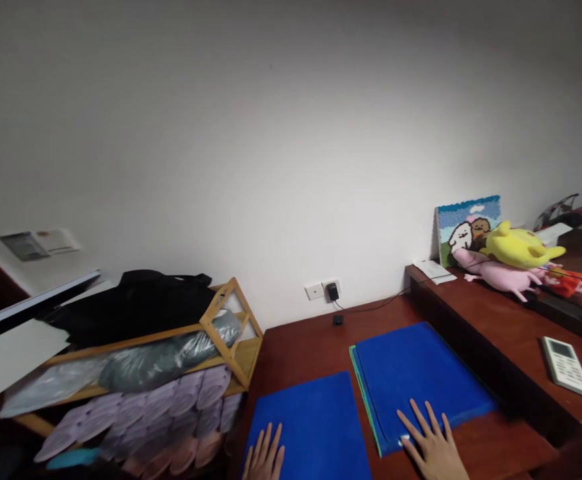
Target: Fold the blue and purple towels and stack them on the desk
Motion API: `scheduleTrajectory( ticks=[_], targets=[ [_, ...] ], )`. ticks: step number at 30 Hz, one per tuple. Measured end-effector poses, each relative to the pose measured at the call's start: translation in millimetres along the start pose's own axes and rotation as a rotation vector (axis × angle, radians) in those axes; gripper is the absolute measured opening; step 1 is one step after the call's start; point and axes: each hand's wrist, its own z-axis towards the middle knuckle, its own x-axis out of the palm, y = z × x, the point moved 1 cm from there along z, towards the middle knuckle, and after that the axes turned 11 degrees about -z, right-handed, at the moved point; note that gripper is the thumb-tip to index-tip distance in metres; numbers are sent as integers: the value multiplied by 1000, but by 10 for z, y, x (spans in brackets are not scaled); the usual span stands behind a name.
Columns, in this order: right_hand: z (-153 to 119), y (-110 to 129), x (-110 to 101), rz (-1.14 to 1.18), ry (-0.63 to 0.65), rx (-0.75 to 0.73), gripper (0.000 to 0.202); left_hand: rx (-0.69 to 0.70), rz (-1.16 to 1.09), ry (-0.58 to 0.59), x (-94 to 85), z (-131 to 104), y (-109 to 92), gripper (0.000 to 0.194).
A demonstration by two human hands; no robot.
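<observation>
Two blue pieces that look like folded cloth or flat folders lie side by side on a reddish-brown wooden table. My left hand rests flat with fingers spread on the left blue piece. On the near edge of the right blue piece, my right hand lies open, its fingers stretched out. Green edging shows along the left side of that right piece, which seems to have several layers. A small white spot sits beside my right fingers; what it is, I cannot tell.
Left of the table stands a wooden rack with a black bag and rows of purple slippers. On the raised ledge at right are a white remote, plush toys and a dog picture. A plugged-in black adapter trails a cable.
</observation>
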Motion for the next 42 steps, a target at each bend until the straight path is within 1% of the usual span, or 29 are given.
scheduleTrajectory(
  ticks=[3, 4, 5, 6, 7, 8, 9, 11, 12, 13, 14, 15, 16, 17, 20, 22, 24, 26, 28, 29, 30, 32, 34, 35, 36, 37, 38, 40, 42],
  targets=[
    [-398, 64, 129, -20, 7, 32, 58, -20, -4, -4, -93, -56, -40, 58],
    [-479, 80, 152, -24, 14, 44, 57, -15, -16, -21, -126, -73, -106, 58],
    [-534, 83, 153, -23, 24, 47, 57, -2, -33, -48, -155, -93, -218, 58],
    [-562, 67, 129, -16, 31, 40, 57, 26, -56, -80, -175, -118, -387, 58],
    [-566, 25, 80, -10, 28, 28, 57, 75, -83, -108, -182, -151, -617, 57],
    [-552, -49, 12, -9, 12, 17, 58, 132, -110, -138, -172, -191, -900, 56],
    [-524, -157, -66, -20, -20, 18, 58, 225, -150, -123, -139, -241, -1226, 54],
    [-454, -468, -202, -84, -135, 81, 62, 403, -217, -33, -7, -355, -1915, 53],
    [-424, -655, -238, -126, -199, 132, 65, 482, -241, 6, 86, -413, -2229, 55],
    [-406, -847, -244, -162, -254, 180, 68, 545, -264, 26, 190, -466, -2495, 58],
    [-399, -1033, -220, -187, -292, 212, 71, 578, -280, 40, 301, -511, -2698, 60],
    [-405, -1202, -169, -198, -310, 219, 73, 599, -291, 62, 415, -546, -2835, 61],
    [-420, -1346, -101, -202, -311, 203, 74, 612, -296, 85, 527, -572, -2909, 63],
    [-443, -1462, -26, -201, -305, 173, 73, 619, -295, 111, 633, -594, -2931, 66],
    [-525, -1658, 158, -198, -290, 101, 68, 645, -276, 167, 873, -673, -2812, 78],
    [-567, -1694, 205, -194, -297, 75, 65, 665, -259, 169, 940, -770, -2672, 84],
    [-587, -1674, 192, -175, -325, 84, 65, 682, -236, 149, 921, -899, -2485, 85],
    [-591, -1566, 139, -146, -383, 147, 68, 667, -200, 99, 821, -1039, -2193, 84],
    [-598, -1299, 73, -105, -441, 176, 68, 593, -155, 19, 659, -1179, -1761, 83],
    [-611, -1089, 45, -77, -458, 131, 65, 536, -133, -29, 565, -1251, -1501, 82],
    [-632, -829, 25, -45, -461, 37, 59, 479, -114, -73, 469, -1324, -1228, 81],
    [-711, -212, 26, 25, -433, -240, 45, 345, -103, -146, 292, -1476, -699, 84],
    [-827, 404, 81, 68, -384, -525, 47, 212, -113, -178, 156, -1618, -283, 88],
    [-889, 659, 122, 78, -363, -624, 52, 161, -122, -182, 107, -1678, -136, 88],
    [-945, 862, 166, 83, -343, -689, 56, 126, -131, -182, 71, -1725, -32, 85],
    [-993, 1006, 206, 88, -322, -718, 60, 108, -139, -182, 45, -1759, 36, 80],
    [-1030, 1095, 239, 93, -299, -719, 61, 102, -146, -184, 29, -1779, 74, 75],
    [-1069, 1143, 263, 111, -240, -667, 60, 112, -153, -199, 15, -1784, 97, 65],
    [-1069, 1109, 217, 134, -162, -609, 58, 122, -149, -225, 1, -1763, 91, 63]
  ],
)
